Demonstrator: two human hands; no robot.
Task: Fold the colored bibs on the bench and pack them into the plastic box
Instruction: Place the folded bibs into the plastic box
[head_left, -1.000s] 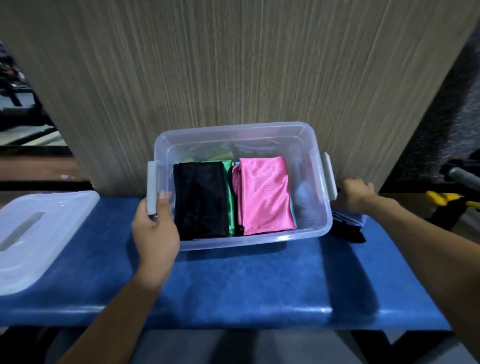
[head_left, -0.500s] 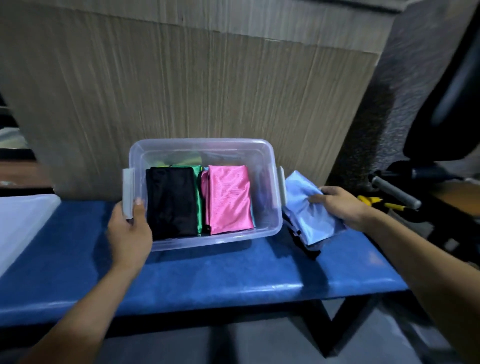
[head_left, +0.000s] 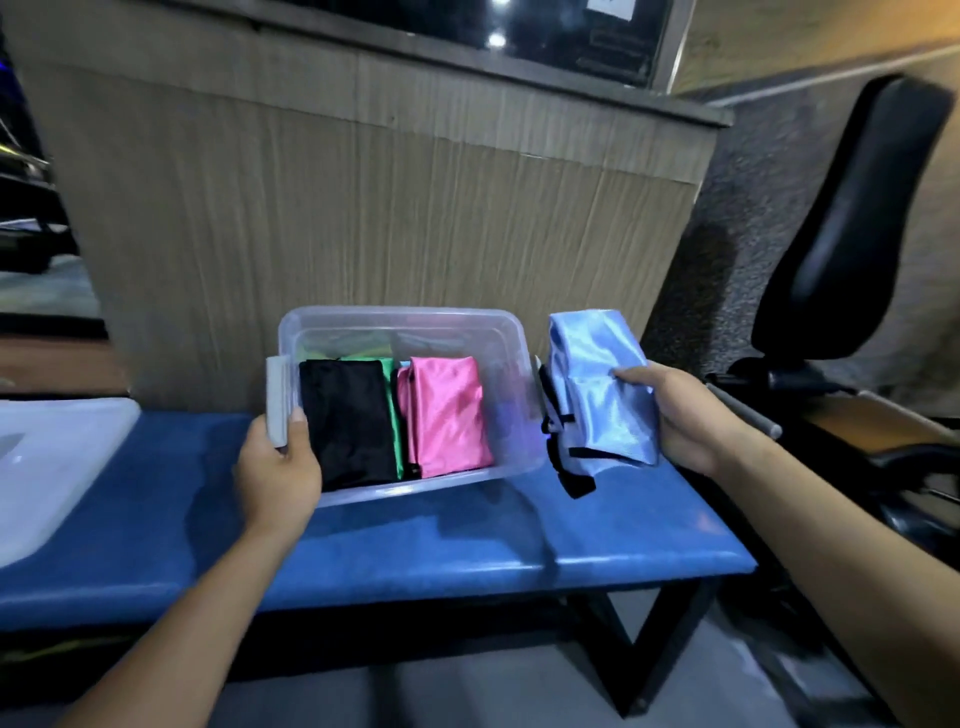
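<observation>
Your left hand (head_left: 278, 467) is gripping the left end of the clear plastic box (head_left: 511, 457), with the thumb lying on the grey latch handle (head_left: 280, 400) and the other fingers hidden under the rim. The box is sitting on the blue padded bench (head_left: 597, 535), close to the wood-grain panel (head_left: 395, 208) behind it.

Inside the box three folded bibs are lying side by side. The black bib (head_left: 348, 421) is lying at the left, right beside your thumb. A narrow green bib (head_left: 392, 410) is showing only as a strip between the black one and the pink bib (head_left: 447, 413), which is lying near the middle. The right part of the box is looking free of folded bibs, though something pale is showing at the far wall and you cannot tell what it is.

Your right hand (head_left: 680, 415) is holding a folded light blue bib (head_left: 602, 384) just beside the right end of the box, lifted above the bench. The thumb is pressing on top of the fabric and the fingers are curling under it. Black straps (head_left: 571, 478) are hanging down from the lower left of this bib, and they are not touching the bench as far as the view is showing.

At the far left the white lid (head_left: 57, 457) is lying on the bench, well apart from the box. At the right a black padded seat back (head_left: 852, 228) is standing beyond the bench.
</observation>
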